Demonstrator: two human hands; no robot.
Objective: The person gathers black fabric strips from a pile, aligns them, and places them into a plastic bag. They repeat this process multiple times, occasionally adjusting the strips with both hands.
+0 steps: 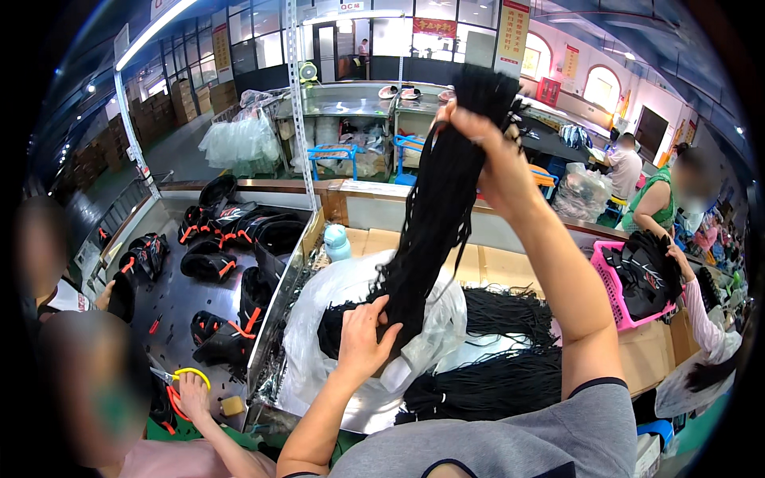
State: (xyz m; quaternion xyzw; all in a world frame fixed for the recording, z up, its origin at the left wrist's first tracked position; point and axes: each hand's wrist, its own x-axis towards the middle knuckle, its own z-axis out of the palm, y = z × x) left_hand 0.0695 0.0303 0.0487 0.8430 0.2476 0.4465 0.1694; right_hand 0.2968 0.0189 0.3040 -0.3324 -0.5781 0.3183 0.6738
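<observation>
My right hand [482,151] is raised high and grips the top of a thick bundle of black laces [434,207] that hangs down toward the table. My left hand [365,338] closes around the lower part of the same bundle, just above a clear plastic bag [319,327] holding more black laces. Further heaps of black laces [494,382] lie on the table under my right arm.
A conveyor [179,299] on the left carries black shoe uppers [209,263] with orange trim. A co-worker's hand [191,392] lies by yellow-handled scissors [190,373]. A pink basket [617,287] of shoe parts stands at right, a light blue bottle [337,241] behind the bag.
</observation>
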